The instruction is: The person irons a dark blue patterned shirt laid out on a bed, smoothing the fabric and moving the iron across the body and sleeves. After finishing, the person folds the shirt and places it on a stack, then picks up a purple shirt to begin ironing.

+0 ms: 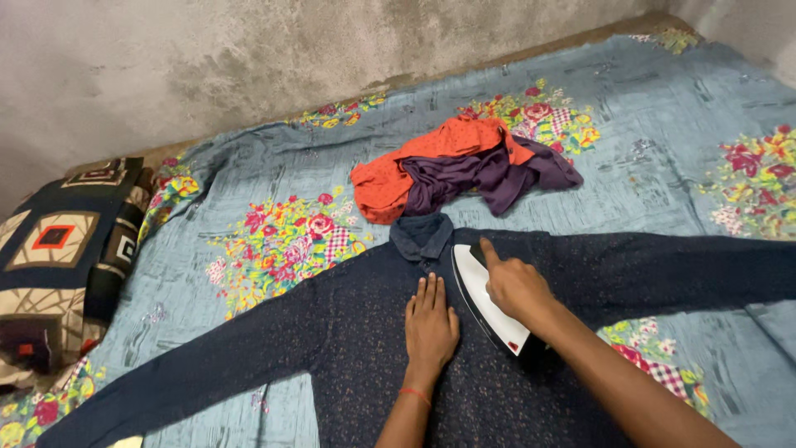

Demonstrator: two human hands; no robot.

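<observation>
Nearest the camera, the left hand [430, 322] lay flat, fingers together and extended, pressing the chest of a dark blue long-sleeved shirt [348, 348] spread face up across the bed. Just right of it, almost touching, the right hand [516, 286] was closed around the handle of a white clothes iron [485, 303], index finger stretched along the top. The iron sat on the shirt with its long axis running from near right to far left, its nose towards the collar [423, 235], so the right hand was on it and the left beside it. Farther off, a crumpled orange garment [414, 162] and a purple garment [489, 178] lay on the floral bedsheet [663, 99], a patterned pillow [62, 249] at far left.
</observation>
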